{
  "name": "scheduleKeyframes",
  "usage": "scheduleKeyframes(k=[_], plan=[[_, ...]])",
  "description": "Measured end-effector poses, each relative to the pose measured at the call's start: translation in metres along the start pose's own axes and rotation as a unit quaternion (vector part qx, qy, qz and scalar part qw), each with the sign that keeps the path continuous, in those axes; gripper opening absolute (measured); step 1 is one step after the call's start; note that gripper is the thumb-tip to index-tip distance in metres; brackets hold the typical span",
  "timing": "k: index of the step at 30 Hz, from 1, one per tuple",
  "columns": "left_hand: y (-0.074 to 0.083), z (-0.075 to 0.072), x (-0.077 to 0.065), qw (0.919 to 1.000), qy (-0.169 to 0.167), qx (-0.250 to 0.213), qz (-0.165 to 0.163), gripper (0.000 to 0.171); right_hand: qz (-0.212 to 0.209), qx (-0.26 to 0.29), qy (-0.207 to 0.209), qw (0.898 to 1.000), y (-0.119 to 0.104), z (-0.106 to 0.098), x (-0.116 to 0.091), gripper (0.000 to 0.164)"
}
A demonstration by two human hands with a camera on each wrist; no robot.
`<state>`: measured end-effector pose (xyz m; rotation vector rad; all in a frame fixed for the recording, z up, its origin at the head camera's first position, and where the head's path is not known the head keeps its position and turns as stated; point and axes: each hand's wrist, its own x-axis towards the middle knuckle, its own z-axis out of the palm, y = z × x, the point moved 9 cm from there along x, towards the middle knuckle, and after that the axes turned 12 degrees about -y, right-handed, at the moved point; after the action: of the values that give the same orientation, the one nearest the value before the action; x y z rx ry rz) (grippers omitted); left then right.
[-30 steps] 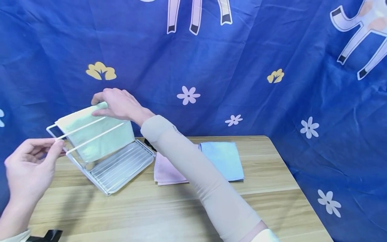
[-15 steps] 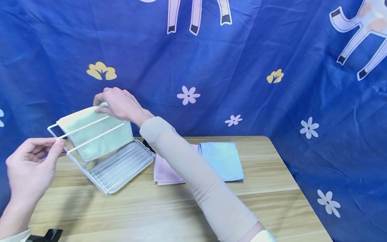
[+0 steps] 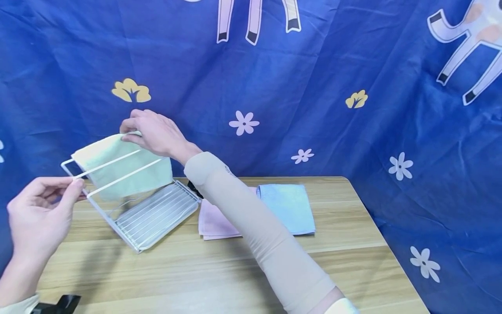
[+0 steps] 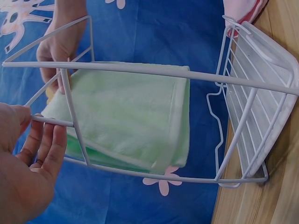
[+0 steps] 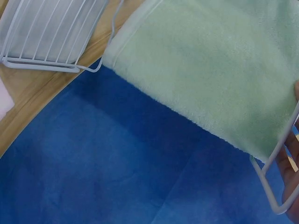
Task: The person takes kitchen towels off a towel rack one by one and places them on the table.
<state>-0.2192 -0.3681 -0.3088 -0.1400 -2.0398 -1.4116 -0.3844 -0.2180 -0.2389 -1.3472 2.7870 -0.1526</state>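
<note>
A white wire rack (image 3: 161, 216) with a slatted base stands on the left of the table. My left hand (image 3: 41, 213) pinches its upper crossbar between thumb and fingers. Through the rack's upper frame hangs a folded pale green towel (image 3: 141, 179), whose top edge my right hand (image 3: 154, 132) pinches from behind the bars. In the left wrist view, the towel (image 4: 135, 102) shows layered folds between the rails, above the base. The right wrist view has the fuzzy towel (image 5: 210, 70) close up, with right-hand fingers (image 5: 290, 140) at the right edge beside a rack bar.
A folded pink towel (image 3: 215, 222) lies right of the rack, partly under my right forearm (image 3: 255, 231). Next to it lies a folded blue towel (image 3: 288, 209). A blue patterned curtain (image 3: 274, 87) hangs behind the wooden table (image 3: 188, 274).
My right hand has risen slightly, and the green towel's lower edge has lifted higher above the rack's base. The left hand keeps its grip on the bar, almost still.
</note>
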Motion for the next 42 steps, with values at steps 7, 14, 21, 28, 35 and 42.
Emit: scheduleKeyframes(k=[7, 14, 21, 28, 35, 42], plan=[[-0.001, -0.001, 0.002, 0.9999, -0.005, 0.010, 0.002, 0.018, -0.015, 0.031, 0.022, 0.999, 0.002, -0.008, -0.005, 0.031], [-0.003, -0.002, 0.004, 0.9997, -0.004, 0.025, -0.005, 0.017, -0.007, 0.048, 0.057, 0.997, 0.015, -0.018, -0.013, 0.029], [-0.002, -0.004, 0.003, 0.9999, 0.002, 0.014, -0.009, 0.016, -0.015, 0.069, 0.070, 0.995, 0.022, -0.027, -0.022, 0.029], [0.000, -0.005, 0.000, 0.9998, 0.001, 0.018, -0.007, 0.021, -0.022, 0.092, 0.084, 0.992, 0.023, -0.038, -0.031, 0.029], [0.001, -0.004, 0.000, 0.9997, 0.000, 0.020, -0.011, 0.018, -0.024, 0.115, 0.106, 0.987, 0.027, -0.047, -0.043, 0.025], [-0.003, -0.005, 0.000, 0.9995, -0.001, 0.029, -0.009, 0.019, -0.042, 0.158, 0.151, 0.975, 0.034, -0.055, -0.057, 0.023]])
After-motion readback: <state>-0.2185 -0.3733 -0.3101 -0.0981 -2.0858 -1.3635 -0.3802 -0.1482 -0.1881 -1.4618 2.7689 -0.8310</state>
